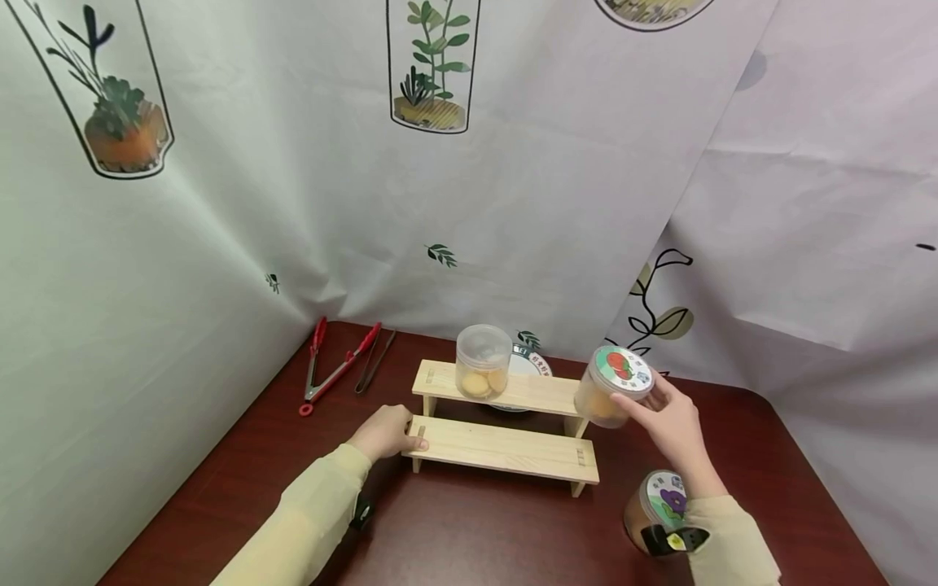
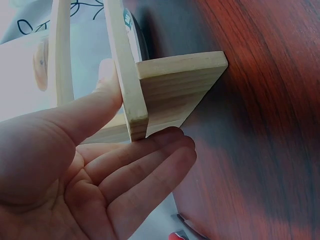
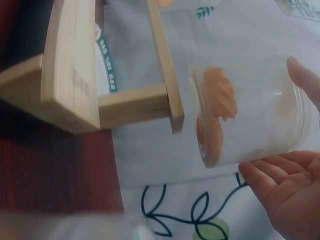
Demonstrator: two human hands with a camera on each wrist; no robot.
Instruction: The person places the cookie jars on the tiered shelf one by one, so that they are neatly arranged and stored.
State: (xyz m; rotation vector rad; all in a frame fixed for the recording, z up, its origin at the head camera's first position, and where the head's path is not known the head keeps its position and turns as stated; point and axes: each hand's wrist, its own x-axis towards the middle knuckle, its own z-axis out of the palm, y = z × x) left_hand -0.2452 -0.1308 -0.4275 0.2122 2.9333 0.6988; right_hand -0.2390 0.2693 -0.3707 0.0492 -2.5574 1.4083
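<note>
At right end of wooden rack [image 1: 506,448], right hand [image 1: 670,419] pinched lidded jar [image 1: 610,384], tilted, apparently just clear of upper tier [image 1: 542,394]. Left hand [image 1: 386,434] gripped left end of lower tier [image 1: 476,442]. Step in hand, by judgement: jar positioning, rack steadied. Next move likely called for levelling jar over upper tier. Jar: clear, smooth, cylindrical; orange pieces [image 3: 218,95] inside. Rack: pale, flat-planked, grained wood.
</note>
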